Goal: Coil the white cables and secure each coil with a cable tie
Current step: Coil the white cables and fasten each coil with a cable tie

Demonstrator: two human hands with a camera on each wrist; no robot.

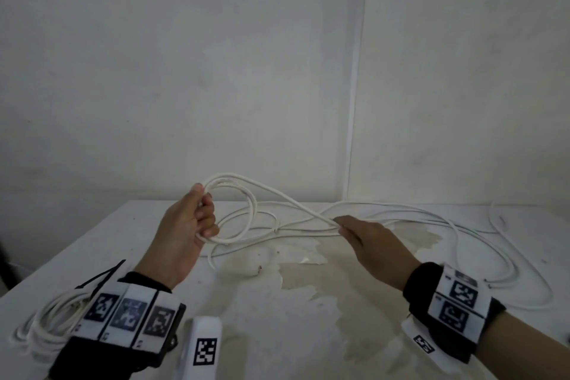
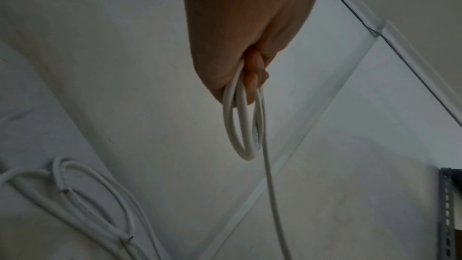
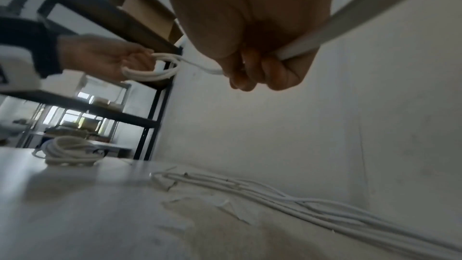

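Coiling is under way on a white cable (image 1: 287, 199) above the stained white table (image 1: 308, 302), with the person's left hand (image 1: 185, 231) raised near the back edge of the table and holding a few gathered loops (image 1: 234, 213). Its fingers (image 1: 208, 216) are curled tight around the bundle; the left wrist view shows the loops (image 2: 243, 126) hanging from the closed fist. To the right of the loops, the right hand (image 1: 367, 241) pinches the running strand close to the table surface, fingers folded in around it, as the right wrist view confirms (image 3: 252, 46). From that hand the slack trails off among loose cables (image 1: 462, 225) sprawled across the table's right side. A finished-looking coil (image 1: 52, 315) lies at the table's near left corner, partly behind the left wrist; whether it carries a tie cannot be made out, and no cable tie is visible anywhere. By the look of it, the next move is to swing the held strand back to the left hand as another loop, keeping the turns even and letting the slack slide free without snagging the neighbouring cables.
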